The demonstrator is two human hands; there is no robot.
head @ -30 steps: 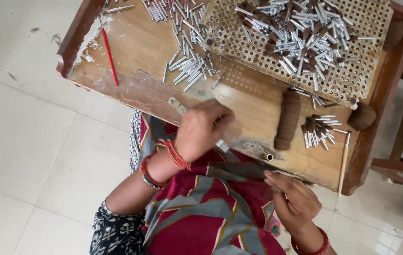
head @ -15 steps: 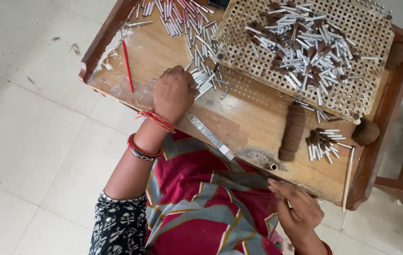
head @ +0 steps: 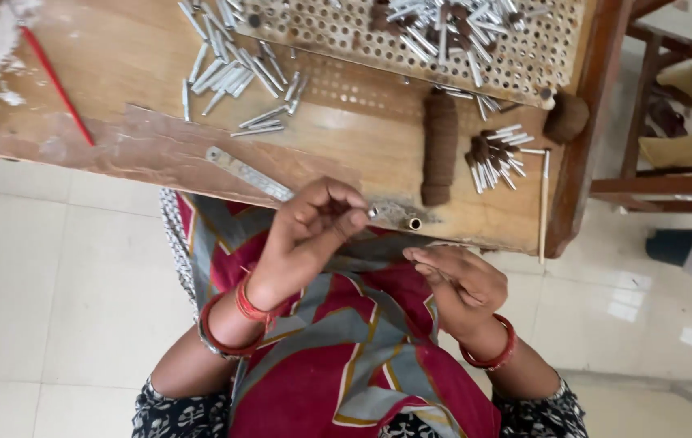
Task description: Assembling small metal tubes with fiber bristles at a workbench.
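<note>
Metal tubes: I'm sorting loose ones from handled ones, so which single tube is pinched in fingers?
The small metal tube pinched in the left hand, at the table's near edge; the others lie loose on the table or perforated tray.

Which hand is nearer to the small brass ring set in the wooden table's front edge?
The left hand: its fingertips pinch a small silver tube just left of the brass ring. The right hand is below the ring, over the lap, not touching it.

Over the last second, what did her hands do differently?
The left hand reached out to the loose metal tubes on the wooden table, then came back to the near edge pinching one small tube. The right hand stayed open over the lap, empty.
</note>
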